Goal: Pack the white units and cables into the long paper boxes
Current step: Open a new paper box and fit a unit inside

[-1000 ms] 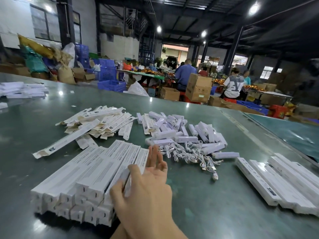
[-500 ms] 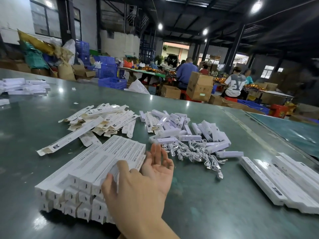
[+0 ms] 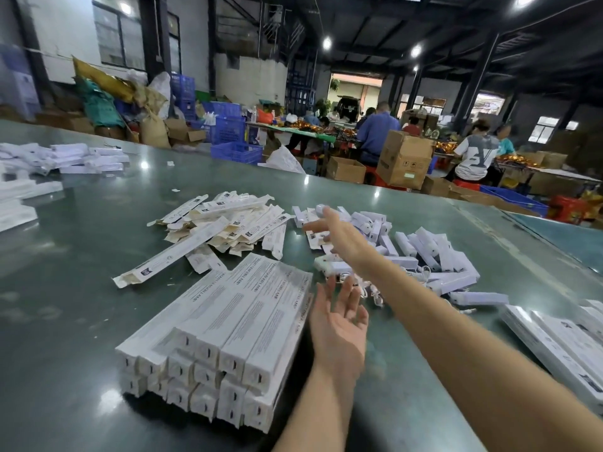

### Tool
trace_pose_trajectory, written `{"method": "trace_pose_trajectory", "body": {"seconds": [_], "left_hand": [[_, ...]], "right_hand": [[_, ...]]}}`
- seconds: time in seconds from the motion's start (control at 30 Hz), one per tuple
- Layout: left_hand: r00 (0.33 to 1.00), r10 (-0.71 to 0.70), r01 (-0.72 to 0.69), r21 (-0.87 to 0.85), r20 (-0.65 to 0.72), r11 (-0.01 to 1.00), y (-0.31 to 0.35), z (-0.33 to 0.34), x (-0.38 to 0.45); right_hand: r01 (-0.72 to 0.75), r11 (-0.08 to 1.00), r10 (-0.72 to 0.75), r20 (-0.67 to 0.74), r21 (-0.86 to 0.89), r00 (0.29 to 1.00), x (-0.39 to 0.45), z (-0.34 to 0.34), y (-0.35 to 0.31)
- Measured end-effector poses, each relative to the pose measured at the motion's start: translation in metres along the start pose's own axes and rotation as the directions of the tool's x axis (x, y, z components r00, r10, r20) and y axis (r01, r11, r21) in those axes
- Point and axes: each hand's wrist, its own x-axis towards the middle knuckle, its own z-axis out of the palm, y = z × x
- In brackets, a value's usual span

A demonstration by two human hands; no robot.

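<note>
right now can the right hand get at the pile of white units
Probably yes: the right hand is stretched out open over the pile of white units, and nothing stands between them. The left hand is nearer the camera, out of its way.

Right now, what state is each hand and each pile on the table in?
Left hand: open, palm up, empty.
Right hand: open, reaching over the white units.
Stacked boxes: closed, layered.
Single box: end flap open.
Flat boxes: loose heap.
Cables: tangled.
</note>
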Motion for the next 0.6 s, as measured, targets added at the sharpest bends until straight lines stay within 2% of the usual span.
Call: {"method": "trace_pose_trajectory", "body": {"seconds": [0.03,0.07,0.13,0.27,0.33,0.4,0.47,0.6], "left_hand": [[0.999,-0.052,0.052,0.019,-0.009,0.998,-0.007,0.001,0.002],[1.000,0.000,0.000,-0.001,-0.002,1.000,-0.029,0.004,0.002],[1.000,0.000,0.000,-0.049,0.011,0.999,-0.033,0.009,0.009],[1.000,0.004,-0.003,-0.017,0.017,1.000,-0.041,0.012,0.008],[1.000,0.007,-0.008,-0.008,-0.022,1.000,-0.042,0.011,0.012],[0.999,-0.012,0.012,0.027,-0.031,1.000,-0.040,0.011,0.011],[1.000,-0.018,0.018,0.011,-0.011,1.000,-0.039,0.011,0.010],[0.999,-0.040,0.041,-0.042,0.028,0.998,-0.039,0.010,0.012]], "right_hand": [[-0.005,1.000,0.008,0.094,-0.028,0.996,0.016,-0.001,0.006],[0.004,0.997,0.009,0.177,-0.071,0.984,0.029,-0.001,0.011],[0.018,0.990,0.027,0.313,-0.141,0.949,0.053,0.007,0.018],[-0.035,0.964,0.163,0.482,-0.264,0.861,0.084,0.031,0.017],[-0.037,0.936,0.238,0.549,-0.351,0.801,0.092,0.042,0.017],[-0.050,0.907,0.303,0.565,-0.418,0.767,0.099,0.049,0.018],[-0.059,0.899,0.316,0.551,-0.434,0.772,0.101,0.052,0.018],[-0.014,0.894,0.218,0.406,-0.448,0.887,0.095,0.048,0.021]]}}
